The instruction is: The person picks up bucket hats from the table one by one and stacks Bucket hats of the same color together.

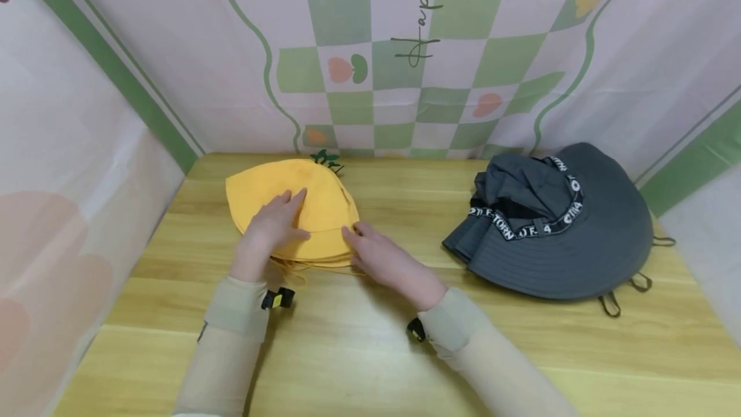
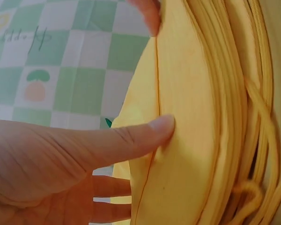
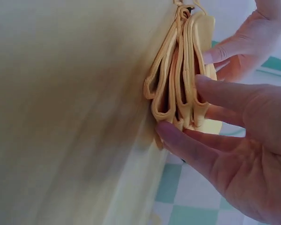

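Note:
A yellow hat (image 1: 315, 208) lies folded on the wooden table, its layered brim edges toward the person and a thin yellow cord (image 2: 264, 112) beside them. My left hand (image 1: 272, 224) rests on its upper face with fingers spread. In the left wrist view the thumb of that hand lies straight across the brim seam. At the hat's right end, my right hand (image 1: 384, 259) holds the stacked folds between thumb and fingers. Those looped folds (image 3: 166, 110) show end-on in the right wrist view. A small green leaf-like piece (image 1: 326, 159) sticks out behind the hat.
To the right lies a dark grey wide-brimmed hat (image 1: 602, 237) with a lettered band and cord loops at its edge. Behind the wooden table (image 1: 359, 352) hangs a green-and-white checked cloth (image 1: 399, 82). Another printed cloth (image 1: 75, 166) stands at the left.

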Tool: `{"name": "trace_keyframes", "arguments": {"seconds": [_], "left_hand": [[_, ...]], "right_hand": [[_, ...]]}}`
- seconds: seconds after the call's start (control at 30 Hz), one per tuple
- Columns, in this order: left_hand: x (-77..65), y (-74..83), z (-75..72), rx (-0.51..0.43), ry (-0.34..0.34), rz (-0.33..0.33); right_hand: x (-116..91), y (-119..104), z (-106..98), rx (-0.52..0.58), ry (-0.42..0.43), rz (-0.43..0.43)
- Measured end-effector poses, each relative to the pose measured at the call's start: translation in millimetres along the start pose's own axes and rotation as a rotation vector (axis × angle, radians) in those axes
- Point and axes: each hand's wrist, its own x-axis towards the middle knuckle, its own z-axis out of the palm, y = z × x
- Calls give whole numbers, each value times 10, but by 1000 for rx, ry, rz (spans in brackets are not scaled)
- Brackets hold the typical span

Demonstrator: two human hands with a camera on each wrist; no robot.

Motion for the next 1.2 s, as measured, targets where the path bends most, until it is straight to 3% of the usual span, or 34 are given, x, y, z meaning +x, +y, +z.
{"name": "trace_keyframes", "arguments": {"seconds": [0.27,0.53,0.8,1.2], "left_hand": [[-51,-131,-46,3,25,-43],[-29,-162,-25,-16,5,-73],[12,-235,16,-48,31,-101],[16,-403,-20,-72,54,-111]], "right_hand": [[196,-177,59,-133,-44,-51],[338,-249,100,-277,-139,-19],[435,-241,134,-216,-156,-38],[523,-242,158,-53,-226,28]]}}
